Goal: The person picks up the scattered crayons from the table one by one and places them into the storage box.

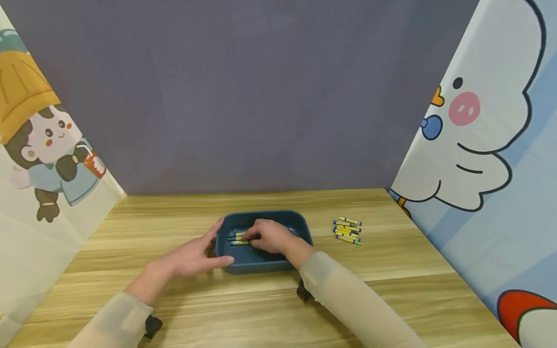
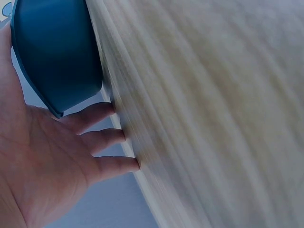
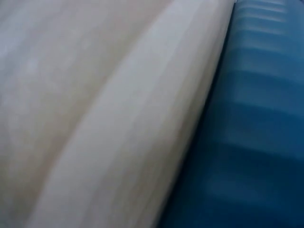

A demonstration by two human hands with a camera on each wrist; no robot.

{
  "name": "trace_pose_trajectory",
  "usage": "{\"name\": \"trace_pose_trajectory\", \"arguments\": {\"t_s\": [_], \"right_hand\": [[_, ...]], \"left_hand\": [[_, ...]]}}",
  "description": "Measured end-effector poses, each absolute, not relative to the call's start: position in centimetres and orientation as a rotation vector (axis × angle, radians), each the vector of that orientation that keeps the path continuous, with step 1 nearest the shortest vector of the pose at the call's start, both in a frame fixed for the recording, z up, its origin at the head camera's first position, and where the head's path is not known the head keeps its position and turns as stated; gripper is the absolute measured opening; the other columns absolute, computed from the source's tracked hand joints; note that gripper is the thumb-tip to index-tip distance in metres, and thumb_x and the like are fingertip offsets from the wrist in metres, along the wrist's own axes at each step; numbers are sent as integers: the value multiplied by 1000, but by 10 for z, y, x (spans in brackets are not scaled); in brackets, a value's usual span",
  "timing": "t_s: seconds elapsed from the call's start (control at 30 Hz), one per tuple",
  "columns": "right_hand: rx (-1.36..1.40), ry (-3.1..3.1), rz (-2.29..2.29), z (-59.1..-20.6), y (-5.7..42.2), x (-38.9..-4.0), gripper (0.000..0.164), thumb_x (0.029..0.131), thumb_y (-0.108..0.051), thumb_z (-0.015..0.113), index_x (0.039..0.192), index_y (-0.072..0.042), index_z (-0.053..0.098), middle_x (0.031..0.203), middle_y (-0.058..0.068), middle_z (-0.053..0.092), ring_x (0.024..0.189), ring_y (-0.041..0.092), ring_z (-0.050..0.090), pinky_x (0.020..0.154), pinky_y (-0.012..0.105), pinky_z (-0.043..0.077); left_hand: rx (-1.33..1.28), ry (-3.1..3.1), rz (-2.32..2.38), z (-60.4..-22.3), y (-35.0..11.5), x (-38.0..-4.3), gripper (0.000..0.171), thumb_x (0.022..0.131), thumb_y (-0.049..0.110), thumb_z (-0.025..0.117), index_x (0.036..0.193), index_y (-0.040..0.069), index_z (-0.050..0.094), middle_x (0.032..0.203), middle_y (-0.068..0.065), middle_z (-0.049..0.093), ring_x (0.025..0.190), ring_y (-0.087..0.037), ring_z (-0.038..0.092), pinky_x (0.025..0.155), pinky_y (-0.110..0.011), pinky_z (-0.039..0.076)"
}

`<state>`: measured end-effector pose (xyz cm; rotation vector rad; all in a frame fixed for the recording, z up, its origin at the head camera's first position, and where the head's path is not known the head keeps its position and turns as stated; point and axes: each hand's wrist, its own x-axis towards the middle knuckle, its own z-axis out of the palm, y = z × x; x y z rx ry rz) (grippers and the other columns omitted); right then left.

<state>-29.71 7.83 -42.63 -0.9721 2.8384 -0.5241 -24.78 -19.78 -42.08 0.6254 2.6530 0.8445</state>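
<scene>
A dark blue rectangular tray (image 1: 265, 267) stands on the wooden table, with several yellow-and-blue crayons (image 1: 238, 243) lying side by side at its left end. Reaching into it from the right, my right hand (image 1: 271, 237) has curled fingers and pinches a crayon at that row; the fingertips partly cover it. My left hand (image 1: 193, 257) is spread around the tray's left end, thumb at the front rim. In the left wrist view, fingertips of the left hand (image 2: 57, 156) touch the table beside the tray (image 2: 57, 52). Only the tray's outer wall (image 3: 256, 118) and table show in the right wrist view.
Right of the tray, a loose pile of several more crayons (image 1: 347, 231) lies on the wooden table (image 1: 217, 309). A grey panel (image 1: 261, 96) rises behind the table, and printed cartoon panels flank it on both sides.
</scene>
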Motion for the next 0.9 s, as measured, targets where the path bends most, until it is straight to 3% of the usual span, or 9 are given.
{"name": "trace_pose_trajectory", "arguments": {"t_s": [0.3,0.9], "right_hand": [[-1002,2855,-540,-425,75,-296,23,106,-20,76,126,-28,84,113,-4,72,96,8,64,89,29,57],[-1003,2860,-686,-412,88,-298,22,107,-24,75,127,-24,83,118,-4,74,92,8,64,81,28,55]], "left_hand": [[634,2661,835,-421,-198,-248,118,100,70,68,178,25,-7,165,-26,53,146,-45,59,117,-65,47],[615,2665,835,-422,-198,-248,118,99,70,69,179,26,-6,163,-24,55,141,-40,62,115,-64,49]]}}
